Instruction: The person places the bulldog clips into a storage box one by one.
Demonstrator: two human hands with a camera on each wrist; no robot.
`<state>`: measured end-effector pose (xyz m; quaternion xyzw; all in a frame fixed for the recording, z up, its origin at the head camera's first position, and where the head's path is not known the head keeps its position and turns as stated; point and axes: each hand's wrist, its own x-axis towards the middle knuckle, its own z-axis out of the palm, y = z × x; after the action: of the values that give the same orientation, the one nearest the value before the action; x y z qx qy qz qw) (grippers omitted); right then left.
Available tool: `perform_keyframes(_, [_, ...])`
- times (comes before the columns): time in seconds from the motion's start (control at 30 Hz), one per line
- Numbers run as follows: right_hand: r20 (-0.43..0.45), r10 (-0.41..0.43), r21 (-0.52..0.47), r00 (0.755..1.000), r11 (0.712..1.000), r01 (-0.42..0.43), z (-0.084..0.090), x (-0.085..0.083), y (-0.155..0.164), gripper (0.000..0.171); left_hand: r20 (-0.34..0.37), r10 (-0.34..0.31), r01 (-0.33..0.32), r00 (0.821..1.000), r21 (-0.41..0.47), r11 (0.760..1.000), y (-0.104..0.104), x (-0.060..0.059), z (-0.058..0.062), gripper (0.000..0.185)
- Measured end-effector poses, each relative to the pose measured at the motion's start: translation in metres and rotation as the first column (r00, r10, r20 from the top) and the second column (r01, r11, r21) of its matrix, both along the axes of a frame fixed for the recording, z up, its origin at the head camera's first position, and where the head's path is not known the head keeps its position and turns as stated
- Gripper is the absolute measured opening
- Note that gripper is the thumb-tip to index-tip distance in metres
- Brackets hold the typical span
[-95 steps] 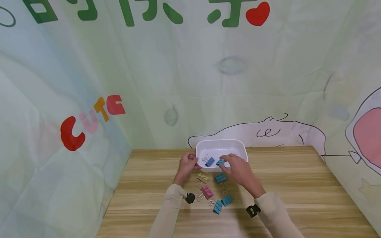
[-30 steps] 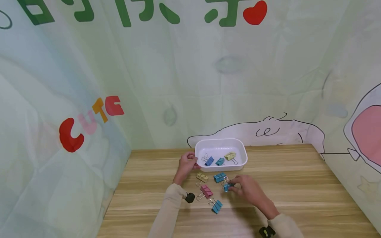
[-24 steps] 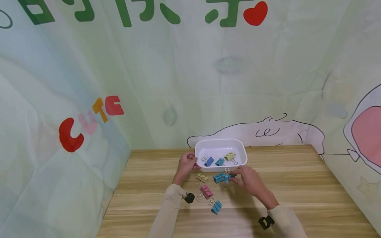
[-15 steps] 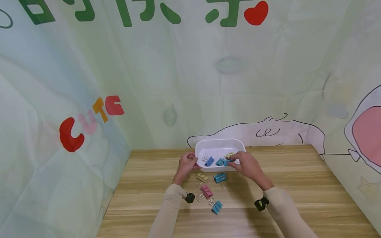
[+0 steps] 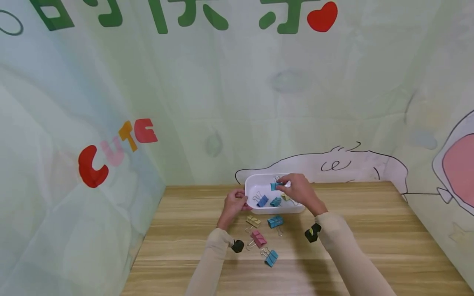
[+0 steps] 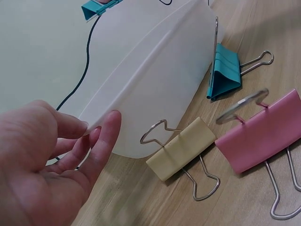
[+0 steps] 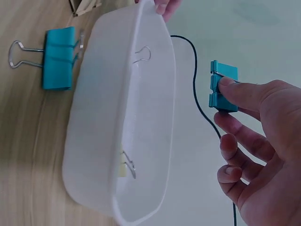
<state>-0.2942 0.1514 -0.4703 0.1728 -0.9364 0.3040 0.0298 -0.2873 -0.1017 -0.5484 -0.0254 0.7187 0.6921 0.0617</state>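
Clips lie on the wooden table (image 5: 370, 230) nearest the person: a blue clip (image 5: 271, 257), a pink clip (image 5: 257, 238), a yellow clip (image 5: 253, 221) and a teal clip (image 5: 275, 221). Farther back, the left hand (image 5: 235, 203) holds the rim of the white tray (image 5: 253, 182) with curled fingers. The right hand (image 5: 300, 191) pinches a small teal clip (image 5: 274, 186) above the tray's far side.
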Motion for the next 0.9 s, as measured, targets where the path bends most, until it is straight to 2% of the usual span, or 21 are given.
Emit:
perform_keyframes(0.2, [-0.006,-0.016,0.029,1.0,0.999,0.017,0.011,-0.014,-0.005,0.025,-0.013,-0.001,0.001,1.0,0.007,1.0,0.0,-0.002,-0.004,0.035])
perform_keyframes(0.4, [0.016,-0.063,0.028,0.998,0.998,0.062,0.018,-0.018,-0.008,0.03,-0.013,0.011,-0.01,1.0,0.017,1.0,0.0,-0.003,-0.005,0.033])
perform_keyframes(0.67, [0.006,-0.076,-0.009,0.997,0.997,0.076,0.017,-0.021,-0.007,0.03,-0.004,0.009,-0.009,1.0,0.022,1.0,0.0,-0.003,-0.007,0.033])
perform_keyframes(0.9, [-0.001,-0.088,0.023,0.996,0.996,0.088,0.015,-0.022,-0.003,0.037,-0.003,0.021,-0.021,1.0,0.01,1.0,0.001,-0.002,-0.006,0.033])
